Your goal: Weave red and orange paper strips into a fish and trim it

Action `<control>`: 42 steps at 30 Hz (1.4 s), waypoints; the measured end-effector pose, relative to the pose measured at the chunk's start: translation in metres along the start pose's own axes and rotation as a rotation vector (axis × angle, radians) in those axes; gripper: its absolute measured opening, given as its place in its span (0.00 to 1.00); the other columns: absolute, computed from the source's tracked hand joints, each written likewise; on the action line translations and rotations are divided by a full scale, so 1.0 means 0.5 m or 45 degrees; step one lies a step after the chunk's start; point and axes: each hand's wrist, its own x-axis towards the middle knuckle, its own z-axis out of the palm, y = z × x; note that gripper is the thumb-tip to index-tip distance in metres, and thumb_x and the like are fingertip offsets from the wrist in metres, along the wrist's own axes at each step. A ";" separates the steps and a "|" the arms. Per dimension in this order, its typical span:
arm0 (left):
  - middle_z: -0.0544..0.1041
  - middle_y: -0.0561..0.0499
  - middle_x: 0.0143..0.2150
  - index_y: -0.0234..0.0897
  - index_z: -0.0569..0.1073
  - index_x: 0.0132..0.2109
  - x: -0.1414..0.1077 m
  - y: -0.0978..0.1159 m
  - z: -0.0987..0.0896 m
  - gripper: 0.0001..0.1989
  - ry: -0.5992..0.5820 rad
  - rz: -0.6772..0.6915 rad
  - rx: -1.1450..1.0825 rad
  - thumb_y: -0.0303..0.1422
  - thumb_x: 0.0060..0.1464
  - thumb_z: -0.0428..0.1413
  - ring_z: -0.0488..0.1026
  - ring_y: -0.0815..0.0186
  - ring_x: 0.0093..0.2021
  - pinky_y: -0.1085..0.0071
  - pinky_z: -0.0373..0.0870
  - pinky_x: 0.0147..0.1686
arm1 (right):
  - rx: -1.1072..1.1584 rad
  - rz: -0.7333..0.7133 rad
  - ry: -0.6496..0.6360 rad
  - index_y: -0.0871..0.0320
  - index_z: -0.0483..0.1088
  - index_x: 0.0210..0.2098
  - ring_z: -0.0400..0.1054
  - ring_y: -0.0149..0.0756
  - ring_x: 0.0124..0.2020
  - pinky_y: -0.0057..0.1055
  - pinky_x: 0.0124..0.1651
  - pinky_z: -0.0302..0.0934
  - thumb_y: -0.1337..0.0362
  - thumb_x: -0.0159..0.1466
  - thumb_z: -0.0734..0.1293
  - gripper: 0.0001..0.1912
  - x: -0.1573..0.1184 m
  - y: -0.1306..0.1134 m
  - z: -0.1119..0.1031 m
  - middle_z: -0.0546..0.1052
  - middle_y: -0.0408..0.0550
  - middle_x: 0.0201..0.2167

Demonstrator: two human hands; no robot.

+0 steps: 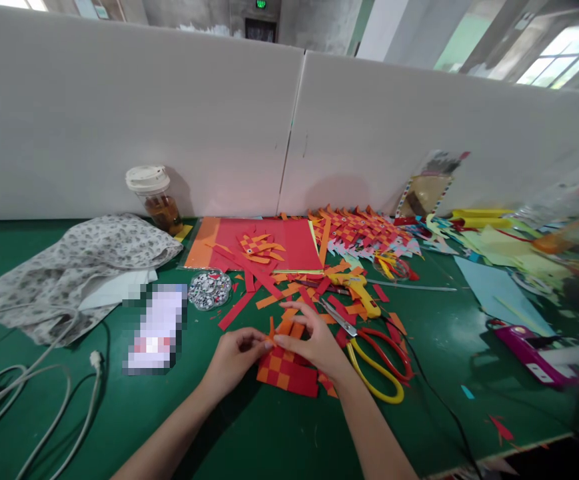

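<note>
A woven red and orange paper piece (289,377) lies on the green table in front of me, its checkered part towards me. My left hand (236,357) pinches at its upper left edge, where an orange paper strip (272,327) stands up. On the upper side, my right hand (314,340) grips the weave between thumb and fingers; the fingers partly hide it. Beside my right wrist lie scissors (356,337) with one red and one yellow handle. Just beyond the hands are loose red and orange paper strips (269,300) and a yellow glue gun (366,297).
Finished woven fish (364,227) are piled by the white partition (209,127). A single woven fish (259,247) rests on red sheets. Around these are a round case of googly eyes (210,289), a phone (156,327), a lidded cup (156,200), cloth (79,267), cables (69,400) and a purple power strip (534,353).
</note>
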 end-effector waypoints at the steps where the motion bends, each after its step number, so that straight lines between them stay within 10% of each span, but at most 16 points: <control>1: 0.73 0.53 0.25 0.33 0.74 0.31 -0.001 0.000 -0.001 0.12 -0.006 0.009 0.014 0.40 0.47 0.58 0.67 0.69 0.25 0.75 0.61 0.26 | 0.019 0.008 -0.034 0.51 0.63 0.50 0.70 0.37 0.38 0.35 0.42 0.62 0.58 0.49 0.73 0.30 -0.001 -0.001 0.000 0.74 0.44 0.34; 9: 0.68 0.56 0.21 0.32 0.74 0.31 -0.001 -0.002 0.001 0.14 -0.020 0.029 0.002 0.41 0.47 0.58 0.61 0.73 0.21 0.77 0.55 0.22 | 0.150 -0.094 -0.097 0.51 0.59 0.52 0.62 0.42 0.54 0.41 0.55 0.55 0.59 0.46 0.75 0.36 0.005 0.006 0.007 0.70 0.51 0.51; 17: 0.72 0.53 0.23 0.33 0.75 0.33 -0.005 0.006 0.007 0.13 -0.057 0.043 0.042 0.41 0.47 0.59 0.65 0.71 0.23 0.77 0.59 0.23 | 0.099 -0.028 0.032 0.52 0.63 0.48 0.68 0.32 0.30 0.31 0.37 0.60 0.60 0.53 0.70 0.23 0.008 0.009 0.008 0.71 0.38 0.26; 30: 0.78 0.47 0.32 0.34 0.76 0.39 -0.007 -0.003 0.010 0.16 -0.017 0.080 0.098 0.39 0.44 0.61 0.74 0.62 0.33 0.70 0.71 0.34 | 0.094 -0.104 0.186 0.55 0.64 0.43 0.66 0.32 0.29 0.29 0.35 0.60 0.60 0.53 0.69 0.19 0.008 0.005 0.006 0.69 0.38 0.24; 42: 0.73 0.52 0.26 0.34 0.75 0.33 -0.011 0.007 0.013 0.13 -0.071 0.113 0.189 0.41 0.48 0.57 0.67 0.68 0.26 0.75 0.62 0.26 | 0.093 -0.123 0.054 0.53 0.65 0.46 0.69 0.34 0.33 0.31 0.38 0.63 0.59 0.54 0.69 0.21 0.005 0.004 0.016 0.72 0.41 0.28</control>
